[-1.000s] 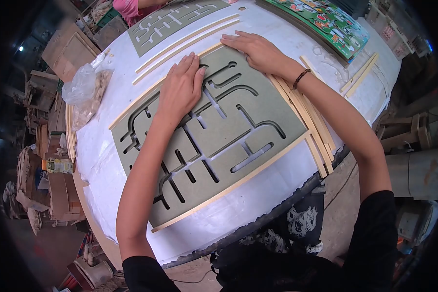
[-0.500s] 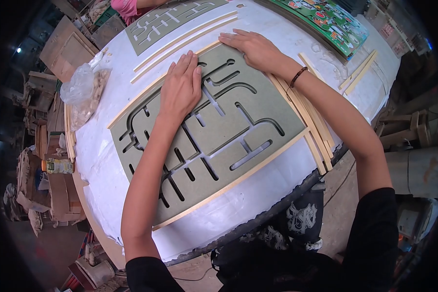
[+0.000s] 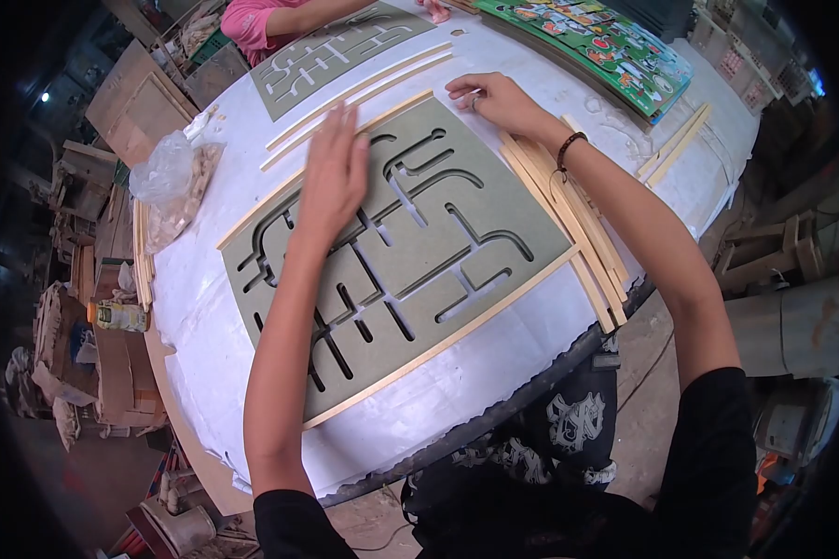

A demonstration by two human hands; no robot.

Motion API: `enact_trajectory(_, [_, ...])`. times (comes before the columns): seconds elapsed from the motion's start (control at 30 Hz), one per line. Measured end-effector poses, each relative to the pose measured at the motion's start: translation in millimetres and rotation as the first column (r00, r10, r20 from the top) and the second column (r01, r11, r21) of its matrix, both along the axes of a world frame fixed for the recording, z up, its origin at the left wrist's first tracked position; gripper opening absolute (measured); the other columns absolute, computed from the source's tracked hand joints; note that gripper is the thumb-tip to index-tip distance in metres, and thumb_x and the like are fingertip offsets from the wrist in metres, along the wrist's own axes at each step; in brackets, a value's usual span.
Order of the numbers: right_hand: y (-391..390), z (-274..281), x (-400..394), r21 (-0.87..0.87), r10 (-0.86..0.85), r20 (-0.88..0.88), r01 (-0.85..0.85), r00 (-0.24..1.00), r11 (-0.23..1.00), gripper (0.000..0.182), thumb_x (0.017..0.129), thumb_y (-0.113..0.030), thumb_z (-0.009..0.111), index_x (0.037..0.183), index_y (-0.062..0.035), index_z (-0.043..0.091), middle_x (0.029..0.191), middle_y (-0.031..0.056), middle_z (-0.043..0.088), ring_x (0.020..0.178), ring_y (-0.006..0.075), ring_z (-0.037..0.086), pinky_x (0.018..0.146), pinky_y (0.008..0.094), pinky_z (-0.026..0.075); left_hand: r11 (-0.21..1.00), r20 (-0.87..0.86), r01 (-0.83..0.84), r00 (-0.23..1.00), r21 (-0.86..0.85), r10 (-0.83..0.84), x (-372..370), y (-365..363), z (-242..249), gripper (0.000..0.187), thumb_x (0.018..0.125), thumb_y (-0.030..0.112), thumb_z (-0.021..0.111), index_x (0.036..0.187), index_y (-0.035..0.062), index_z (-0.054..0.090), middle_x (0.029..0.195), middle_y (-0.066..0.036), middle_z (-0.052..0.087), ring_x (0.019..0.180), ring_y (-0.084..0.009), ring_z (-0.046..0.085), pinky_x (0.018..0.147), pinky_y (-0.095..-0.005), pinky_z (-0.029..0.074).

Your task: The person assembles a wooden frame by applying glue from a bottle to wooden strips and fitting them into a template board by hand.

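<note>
A grey-green board (image 3: 429, 252) with curved and straight slots cut through it lies on the white-covered table. One thin wooden strip (image 3: 410, 371) runs along its near edge, and another strip (image 3: 261, 217) along its far edge. My left hand (image 3: 334, 182), slightly blurred, is over the far edge with fingers stretched out and nothing held. Just off the board's far right corner is my right hand (image 3: 502, 104), its fingers loosely bent and no object visible in them. Beneath my right forearm, several loose wooden strips (image 3: 583, 233) lie along the board's right side.
Across the table, another person's arm in a pink sleeve (image 3: 252, 26) reaches over a second slotted board (image 3: 336, 51). Two strips (image 3: 364, 93) lie between the boards. A stack of colourful printed boards (image 3: 606, 56) is at the far right, a plastic bag (image 3: 172, 182) at the left.
My right hand has come off the board's far corner, its fingers now more bent. My left hand has shifted slightly left. The other person's hand has come into view at the top.
</note>
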State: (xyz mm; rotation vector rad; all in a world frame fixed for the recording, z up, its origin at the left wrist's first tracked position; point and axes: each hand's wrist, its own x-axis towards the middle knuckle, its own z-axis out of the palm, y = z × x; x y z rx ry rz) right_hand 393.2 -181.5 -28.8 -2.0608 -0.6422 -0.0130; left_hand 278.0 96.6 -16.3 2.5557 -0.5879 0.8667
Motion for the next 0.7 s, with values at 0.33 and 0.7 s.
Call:
enact_trajectory(0.33, [22, -22, 9, 0.196, 0.057, -0.372, 0.018, 0.926, 0.980, 0.034, 0.092, -0.014, 0.058, 0.123, -0.0017, 0.062, 0.102, 0.0011, 0.066, 0.088, 0.0092, 0.057, 0.080, 0.0254, 0.047, 0.764, -0.311, -0.407, 0.908, -0.500, 0.280, -96, 171, 34, 0.036, 0.101, 0.024, 0.049, 0.123, -0.0006, 0.063, 0.122, -0.012, 0.065, 0.118, -0.0201, 0.056, 0.102, -0.0321, 0.039])
enact_trajectory(0.7, [-27, 44, -111, 0.151, 0.041, -0.037, -0.035, 0.998, 0.988, 0.050, 0.097, -0.025, 0.049, 0.143, -0.0050, 0.045, 0.144, 0.0125, 0.048, 0.131, 0.0249, 0.049, 0.108, 0.0369, 0.038, 0.699, -0.422, -0.392, 0.895, -0.598, 0.140, -308, 120, -2, 0.037, 0.100, 0.023, 0.051, 0.125, -0.0022, 0.060, 0.127, -0.014, 0.059, 0.120, -0.0248, 0.055, 0.103, -0.0361, 0.042])
